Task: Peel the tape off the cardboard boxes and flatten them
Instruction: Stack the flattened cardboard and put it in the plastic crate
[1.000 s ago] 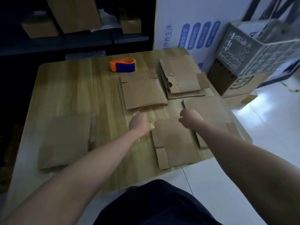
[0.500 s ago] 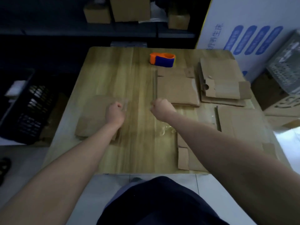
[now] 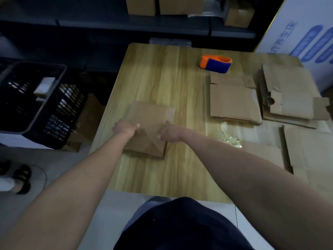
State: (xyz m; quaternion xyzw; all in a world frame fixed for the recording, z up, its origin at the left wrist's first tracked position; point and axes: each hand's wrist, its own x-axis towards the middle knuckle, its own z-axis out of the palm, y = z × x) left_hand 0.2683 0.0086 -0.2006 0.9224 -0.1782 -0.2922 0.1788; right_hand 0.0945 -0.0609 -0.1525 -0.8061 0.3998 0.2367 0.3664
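Observation:
A small brown cardboard box (image 3: 147, 116) lies near the left edge of the wooden table (image 3: 158, 73). My left hand (image 3: 124, 128) grips its left side with the thumb on top. My right hand (image 3: 169, 133) holds its right side, fingers curled against the cardboard. Shiny clear tape shows across the box top. A crumpled wad of peeled tape (image 3: 225, 134) lies to the right of my right arm. Flattened boxes lie at the centre right (image 3: 234, 101), far right (image 3: 288, 98) and near right (image 3: 310, 150).
An orange and blue tape dispenser (image 3: 216, 63) sits at the back of the table. A black plastic crate (image 3: 36, 101) stands on the floor to the left, with sandals (image 3: 19, 179) nearby. Shelves with boxes (image 3: 180, 5) line the back. A white printed carton (image 3: 306, 33) stands at the right.
The view has swung left. Both hands moved from the middle of the table to the box at the left and took hold of its two sides.

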